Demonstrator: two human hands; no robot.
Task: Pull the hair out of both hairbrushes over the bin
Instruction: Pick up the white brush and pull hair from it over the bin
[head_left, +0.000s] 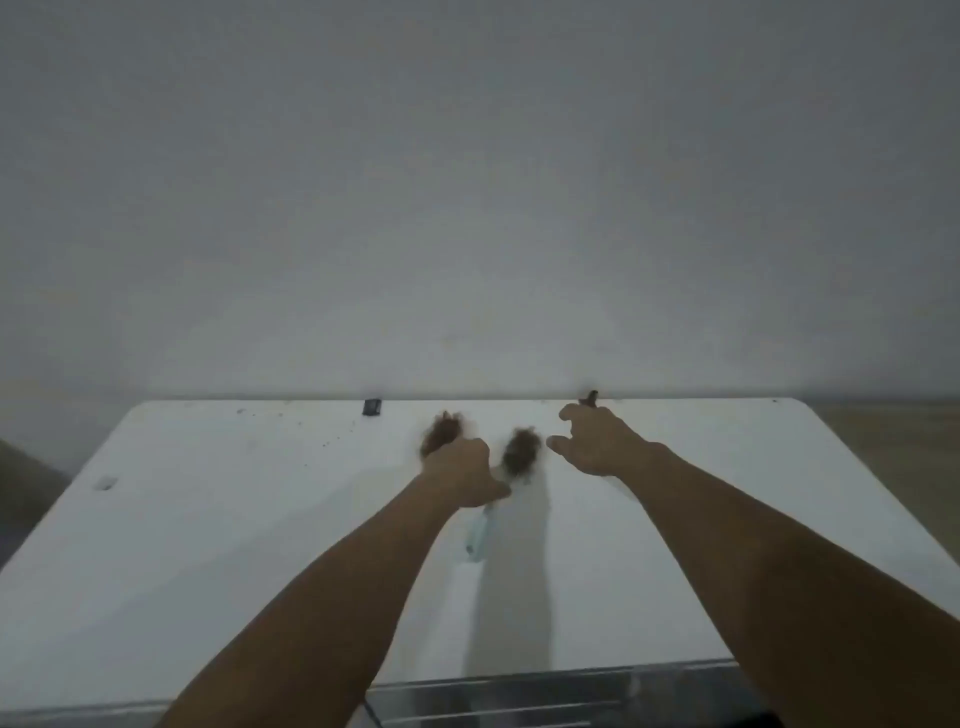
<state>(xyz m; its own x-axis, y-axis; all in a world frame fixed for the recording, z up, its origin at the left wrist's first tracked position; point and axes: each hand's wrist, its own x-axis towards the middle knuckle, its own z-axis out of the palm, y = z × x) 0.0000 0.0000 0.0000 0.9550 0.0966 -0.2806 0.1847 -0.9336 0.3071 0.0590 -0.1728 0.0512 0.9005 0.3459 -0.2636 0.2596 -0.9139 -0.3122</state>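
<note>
- Overhead, the head view looked down on a white desk (208, 519) set against a pale wall (467, 182), with both bare forearms reaching forward over it.
- The left hand (460, 470) was closed into a fist near the far middle of the desk, its fingers curled round the handle of a hairbrush; a brown, hair-clogged brush head (441, 434) stuck out beyond the knuckles.
- Just right of that fist, a second hairbrush (519, 452) lay on the desk, its head matted with brown hair and its pale blue-white handle (480, 535) running back toward the person, partly under the left wrist.
- The right hand (597, 441) hovered beside the second hairbrush, fingers spread apart and loosely bent, holding nothing.
- A small dark object (589, 397) showed at the desk's far edge just beyond the right hand; it was too blurred to identify.
- A small dark square item (372, 407) sat at the far edge, and dark specks (327, 441) were scattered to its left.
</note>
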